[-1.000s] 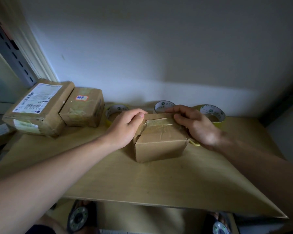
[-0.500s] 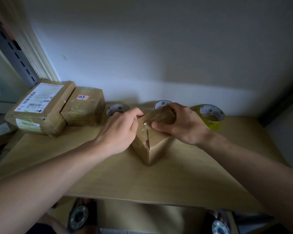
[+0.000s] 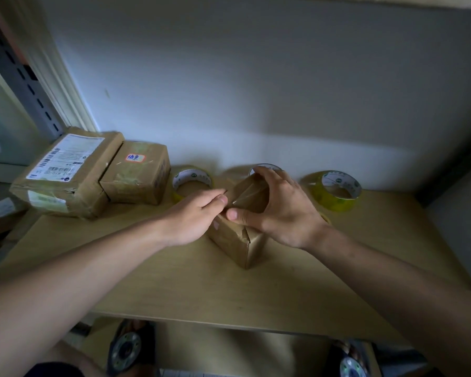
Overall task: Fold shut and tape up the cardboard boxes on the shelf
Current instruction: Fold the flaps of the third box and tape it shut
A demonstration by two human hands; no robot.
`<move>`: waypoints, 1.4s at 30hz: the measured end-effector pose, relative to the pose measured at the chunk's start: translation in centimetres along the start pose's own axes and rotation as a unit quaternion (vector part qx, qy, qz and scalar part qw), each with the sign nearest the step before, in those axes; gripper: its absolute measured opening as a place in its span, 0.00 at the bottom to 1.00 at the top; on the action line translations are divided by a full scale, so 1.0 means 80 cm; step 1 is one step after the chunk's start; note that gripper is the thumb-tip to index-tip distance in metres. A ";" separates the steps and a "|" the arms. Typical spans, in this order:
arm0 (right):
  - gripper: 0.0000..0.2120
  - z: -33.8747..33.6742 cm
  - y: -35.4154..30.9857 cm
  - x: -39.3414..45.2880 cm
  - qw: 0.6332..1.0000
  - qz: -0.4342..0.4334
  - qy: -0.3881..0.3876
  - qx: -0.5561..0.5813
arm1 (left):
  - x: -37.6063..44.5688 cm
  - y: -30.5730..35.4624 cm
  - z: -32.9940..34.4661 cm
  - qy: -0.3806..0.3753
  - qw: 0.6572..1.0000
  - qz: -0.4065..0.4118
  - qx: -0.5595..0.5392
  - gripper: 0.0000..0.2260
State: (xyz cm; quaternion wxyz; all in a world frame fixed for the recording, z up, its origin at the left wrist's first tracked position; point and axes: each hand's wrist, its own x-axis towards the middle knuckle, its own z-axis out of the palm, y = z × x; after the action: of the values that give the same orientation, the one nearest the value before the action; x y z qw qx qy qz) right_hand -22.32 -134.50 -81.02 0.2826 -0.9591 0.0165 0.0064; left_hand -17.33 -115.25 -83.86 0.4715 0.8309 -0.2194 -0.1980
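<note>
head view: small brown cardboard box (image 3: 239,240) mid-shelf (image 3: 174,281), turned corner-on, near edge torn and creased, glossy tape across its top. right hand (image 3: 280,213) curled over the top, thumb pressing the tape. left hand (image 3: 193,216) pinches at the box's left upper edge. two taped boxes (image 3: 93,170) sit back left.

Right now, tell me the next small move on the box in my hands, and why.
Probably press the tape flat. The left hand pinches at the top edge of the small box, the right hand grips it, and the glossy tape on top looks wrinkled.
</note>
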 end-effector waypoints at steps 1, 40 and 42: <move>0.49 -0.001 0.001 0.002 1.000 -0.010 0.002 0.011 | 0.000 -0.001 -0.003 -0.007 1.000 -0.022 -0.019 0.11; 0.10 -0.012 0.047 0.037 0.988 -0.016 0.062 0.142 | 0.013 0.003 -0.033 -0.135 0.985 -0.025 -0.100 0.27; 0.16 -0.019 0.048 0.023 0.995 -0.076 0.072 0.001 | 0.014 0.001 -0.034 -0.144 0.983 -0.043 -0.102 0.29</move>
State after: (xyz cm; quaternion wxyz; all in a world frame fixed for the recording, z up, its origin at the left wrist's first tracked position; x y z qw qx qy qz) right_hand -20.58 -138.59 -81.89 0.2816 -0.9552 -0.0361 -0.0840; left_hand -14.96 -114.00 -82.65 0.5080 0.7500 -0.2280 -0.3571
